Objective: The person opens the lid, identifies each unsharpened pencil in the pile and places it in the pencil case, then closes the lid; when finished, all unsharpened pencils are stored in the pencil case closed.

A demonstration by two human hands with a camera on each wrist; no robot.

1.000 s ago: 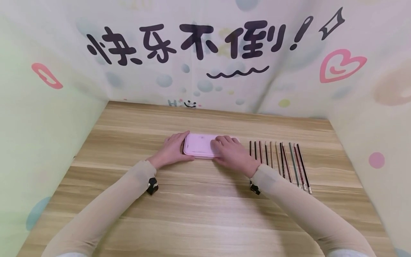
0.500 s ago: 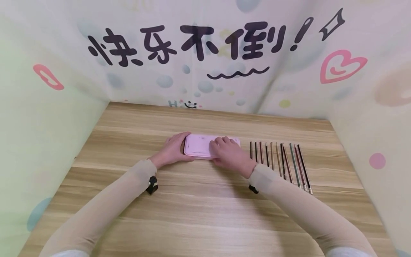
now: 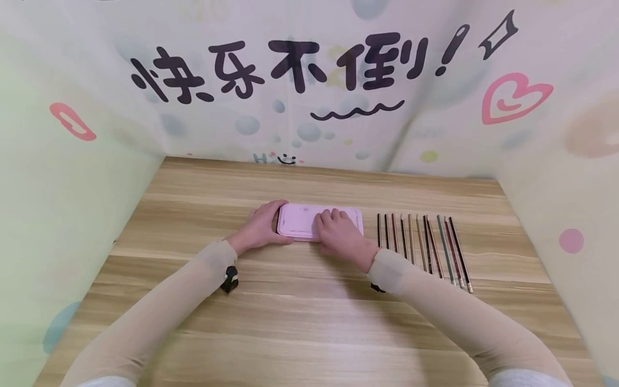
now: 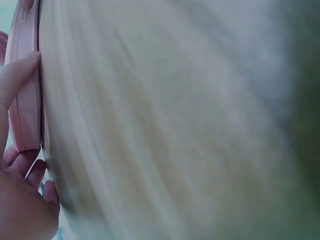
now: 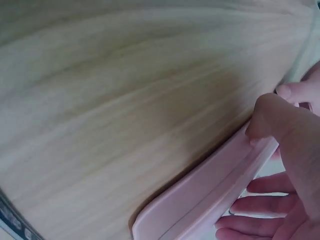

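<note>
A flat pink pencil case (image 3: 296,220) with rounded corners lies closed on the wooden table. My left hand (image 3: 258,227) grips its left end, thumb along the near side and fingers round the end. In the left wrist view, that thumb lies across the side of the pencil case (image 4: 27,117). My right hand (image 3: 340,234) holds the case right of its middle, fingers bent over the lid. The right wrist view shows the right thumb on the near side of the pencil case (image 5: 182,202), close to the seam, with the fingers spread over the lid.
Several pencils (image 3: 444,242) lie side by side to the right of the case, some partly hidden by the right forearm. Printed cloth walls (image 3: 208,123) stand along the table's back and both sides.
My right hand has slid a little to the left along the lid, baring more of the case's right end. The left hand keeps its hold and the pencils have not moved.
</note>
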